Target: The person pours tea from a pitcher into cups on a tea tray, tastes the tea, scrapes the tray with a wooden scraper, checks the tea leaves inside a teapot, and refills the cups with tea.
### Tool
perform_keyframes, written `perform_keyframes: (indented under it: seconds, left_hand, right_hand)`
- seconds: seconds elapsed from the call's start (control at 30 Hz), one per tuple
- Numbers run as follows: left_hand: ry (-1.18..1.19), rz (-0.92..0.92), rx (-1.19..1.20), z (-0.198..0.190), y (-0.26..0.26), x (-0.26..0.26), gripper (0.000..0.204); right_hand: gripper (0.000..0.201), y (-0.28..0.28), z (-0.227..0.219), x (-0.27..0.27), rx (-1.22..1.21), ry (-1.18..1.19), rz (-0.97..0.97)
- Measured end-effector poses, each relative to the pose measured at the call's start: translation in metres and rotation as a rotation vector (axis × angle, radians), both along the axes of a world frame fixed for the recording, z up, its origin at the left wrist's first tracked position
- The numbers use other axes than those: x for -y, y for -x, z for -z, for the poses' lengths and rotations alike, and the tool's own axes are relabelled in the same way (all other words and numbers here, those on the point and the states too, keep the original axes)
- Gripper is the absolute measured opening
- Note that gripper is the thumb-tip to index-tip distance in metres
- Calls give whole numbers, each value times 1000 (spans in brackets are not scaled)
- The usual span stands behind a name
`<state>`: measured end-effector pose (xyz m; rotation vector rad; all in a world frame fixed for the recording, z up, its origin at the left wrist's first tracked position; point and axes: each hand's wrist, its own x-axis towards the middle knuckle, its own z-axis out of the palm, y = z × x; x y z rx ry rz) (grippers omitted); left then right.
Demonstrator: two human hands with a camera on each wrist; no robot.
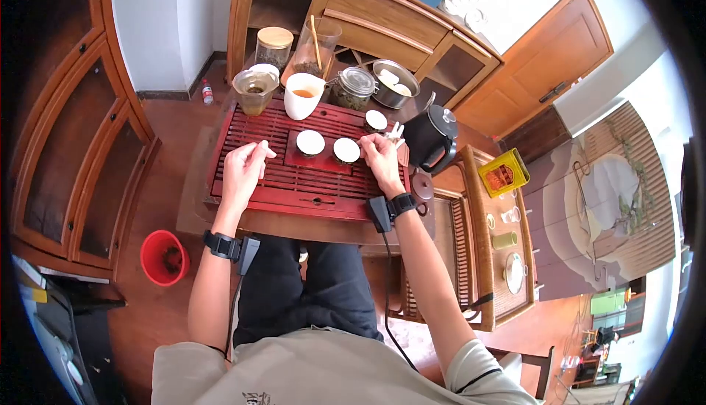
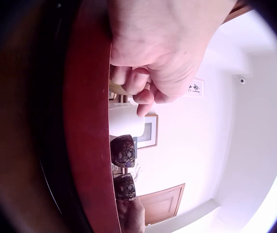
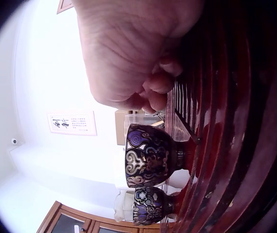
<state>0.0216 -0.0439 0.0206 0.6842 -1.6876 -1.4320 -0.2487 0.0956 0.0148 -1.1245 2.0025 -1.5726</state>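
Note:
Two dark patterned teacups with white insides, the left cup and the right cup, stand side by side on a red slatted tea tray. My right hand is just right of the right cup, loosely curled fingertips close by its rim. In the right wrist view that cup stands upright beside the fingers, none of them wrapped round it. Over the tray's left part, my left hand is loosely curled and holds nothing. A third cup sits farther back, near the right hand.
A white pitcher with amber tea and a glass vessel line the tray's back. Behind are lidded jars and a metal bowl. Right of the tray stand a black kettle and a small brown teapot. A red bin is on the floor.

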Motion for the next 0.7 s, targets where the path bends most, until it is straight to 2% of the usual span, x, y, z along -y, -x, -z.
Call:
perform_keyframes:
  seconds: [0.27,0.47,0.6,0.7]
  left_hand:
    - [12,30,12,8,-1,3,36]
    - [-14,31,43,6,-2,5,35]
    - [-88,58,35,4,-3,3,28]
    - [-58,65,33,3,-3,2,23]
  right_hand:
    - [22,1,2,-2,90,28,-9]
    - [22,-3,-2,-4,54,-16,5]
    - [19,-7,-6,-6,58,-38,23]
    - [19,-11,-11,-7,91,-41,37]
